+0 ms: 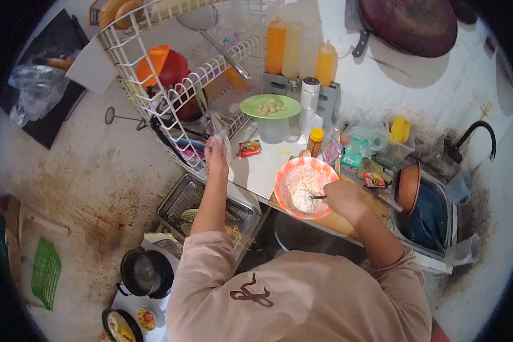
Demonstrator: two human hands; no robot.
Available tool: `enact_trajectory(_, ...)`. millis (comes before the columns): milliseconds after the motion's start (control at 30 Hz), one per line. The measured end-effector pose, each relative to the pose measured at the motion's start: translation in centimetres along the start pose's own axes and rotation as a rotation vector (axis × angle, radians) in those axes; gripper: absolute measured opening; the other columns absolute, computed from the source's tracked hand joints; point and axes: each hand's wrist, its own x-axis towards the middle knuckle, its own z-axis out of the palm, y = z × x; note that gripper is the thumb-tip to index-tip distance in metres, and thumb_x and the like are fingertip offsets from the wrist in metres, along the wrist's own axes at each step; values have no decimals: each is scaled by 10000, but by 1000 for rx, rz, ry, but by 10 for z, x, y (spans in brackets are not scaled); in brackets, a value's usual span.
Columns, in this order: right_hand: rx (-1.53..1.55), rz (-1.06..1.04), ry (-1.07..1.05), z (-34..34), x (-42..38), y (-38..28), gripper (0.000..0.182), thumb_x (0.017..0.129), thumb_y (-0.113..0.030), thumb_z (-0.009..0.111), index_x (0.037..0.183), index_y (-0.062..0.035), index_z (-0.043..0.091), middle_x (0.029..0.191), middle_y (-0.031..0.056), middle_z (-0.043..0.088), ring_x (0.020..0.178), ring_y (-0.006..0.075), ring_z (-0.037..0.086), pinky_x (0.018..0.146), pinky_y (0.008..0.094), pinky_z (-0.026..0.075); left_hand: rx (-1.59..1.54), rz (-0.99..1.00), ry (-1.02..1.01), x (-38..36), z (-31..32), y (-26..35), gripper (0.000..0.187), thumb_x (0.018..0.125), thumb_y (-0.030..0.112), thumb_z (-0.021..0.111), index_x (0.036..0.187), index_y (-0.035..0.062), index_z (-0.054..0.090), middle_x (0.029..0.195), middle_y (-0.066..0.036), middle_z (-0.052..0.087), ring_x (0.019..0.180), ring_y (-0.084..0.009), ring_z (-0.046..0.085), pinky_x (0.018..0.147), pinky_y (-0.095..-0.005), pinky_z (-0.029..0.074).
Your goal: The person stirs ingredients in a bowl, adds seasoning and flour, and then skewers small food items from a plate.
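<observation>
An orange-and-white bowl (279,191) with white flour-like powder (304,191) in it rests at the counter's front edge. My right hand (343,199) is closed round the dark handle of a utensil, likely a spoon (317,197), whose head is down in the powder. My left hand (215,154) is raised beside the white wire dish rack (176,114), its fingers closed on a clear plastic bag (219,126). A red packet (249,149) lies to the right of that hand. Behind the bowl stands a yellow-capped jar (314,142).
A green plate (251,108) with small pale balls sits on a clear container (272,130). Sauce bottles (276,45) and a white flask (309,100) stand behind. The sink (430,222) is right, holding a brown pan (408,188). Black pots (146,272) stand lower left.
</observation>
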Motion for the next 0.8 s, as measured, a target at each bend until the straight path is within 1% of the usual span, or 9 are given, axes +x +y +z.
enact_trajectory(33,-2,4,1,0,0,-1,139,711,-140,543,782,-48,619,799,143,610,748,290,601,617,398,468,142,31,-108,3,-11,-1,363,803,276,574,1064,89,404,1091,-41,514,1008,-183,489,799,-331,378)
enact_trajectory(167,0,-46,-45,8,6,0,155,703,-82,493,790,-44,616,786,148,608,739,297,600,618,405,469,274,60,-22,-27,-8,3,517,802,249,579,1195,57,305,1211,-82,393,1109,-180,393,882,-288,319)
enact_trajectory(267,-21,-107,-94,8,10,4,166,721,-100,473,809,-54,607,788,143,605,750,298,594,622,411,463,613,306,-51,-32,-30,-21,490,799,200,582,1179,39,318,1180,-98,410,1093,-191,402,902,-289,303)
enact_trajectory(300,-40,-118,-64,4,10,4,163,716,-99,477,803,-56,608,786,140,606,748,292,596,612,408,465,741,426,-75,-52,-22,-22,541,755,173,626,1173,-6,334,1163,-147,405,1086,-233,394,927,-341,294)
enact_trajectory(367,-92,-140,-16,2,10,1,156,707,-96,486,794,-62,611,777,133,607,736,282,600,590,400,469,861,443,-325,-98,-9,-29,539,755,133,614,1188,-6,324,1161,-142,407,1091,-234,390,939,-342,288)
enact_trajectory(433,-152,-163,15,4,9,-3,148,699,-94,498,788,-67,614,761,124,609,714,272,604,569,391,473,630,181,-615,-154,18,-28,546,784,144,572,1227,-7,291,1181,-126,400,1100,-227,388,946,-330,289)
enact_trajectory(500,-145,-184,84,3,1,-9,132,689,-85,510,764,-60,615,733,120,608,684,260,607,542,379,474,550,-136,-678,-184,27,-41,556,807,169,527,1261,-3,255,1208,-108,388,1111,-216,387,939,-315,303)
enact_trajectory(600,-181,-204,97,0,-9,-18,110,677,-70,518,723,-49,616,693,117,603,647,251,607,512,364,474,172,-646,-503,-199,38,-44,535,798,149,492,1261,1,268,1203,-113,409,1120,-234,401,945,-341,313)
enact_trajectory(800,-235,-149,147,-4,-21,-12,95,667,-66,523,687,-43,613,661,115,595,621,242,602,492,350,472,208,-622,-467,-208,50,-42,493,780,47,400,1255,2,276,1185,-133,421,1097,-247,423,931,-343,339)
